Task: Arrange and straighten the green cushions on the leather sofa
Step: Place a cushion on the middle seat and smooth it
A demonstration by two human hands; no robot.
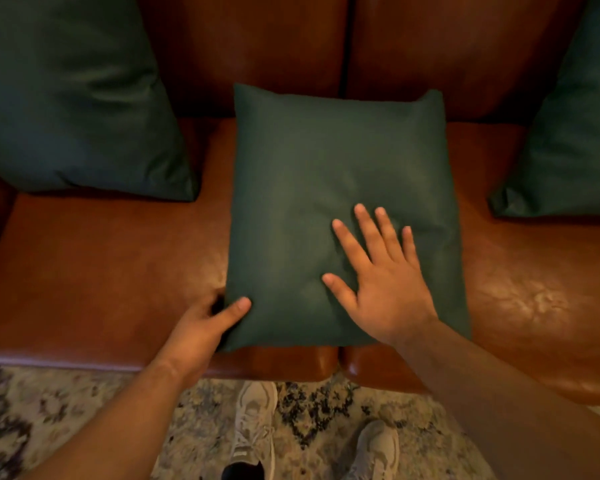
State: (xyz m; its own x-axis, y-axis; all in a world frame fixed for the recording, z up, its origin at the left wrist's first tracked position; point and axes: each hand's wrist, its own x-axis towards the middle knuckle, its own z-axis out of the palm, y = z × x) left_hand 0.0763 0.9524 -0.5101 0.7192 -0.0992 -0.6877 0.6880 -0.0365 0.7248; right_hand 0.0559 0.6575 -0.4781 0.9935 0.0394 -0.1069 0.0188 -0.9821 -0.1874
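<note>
A green cushion lies flat across the middle of the brown leather sofa, over the gap between its two seat pads. My left hand grips its near left corner, thumb on top and fingers tucked underneath. My right hand rests flat on the cushion's lower right part with the fingers spread. A second green cushion leans against the backrest at the left. A third green cushion leans at the right edge, partly cut off.
The sofa's front edge runs just below the middle cushion. On the floor lies a patterned rug, and my two light sneakers stand on it close to the sofa.
</note>
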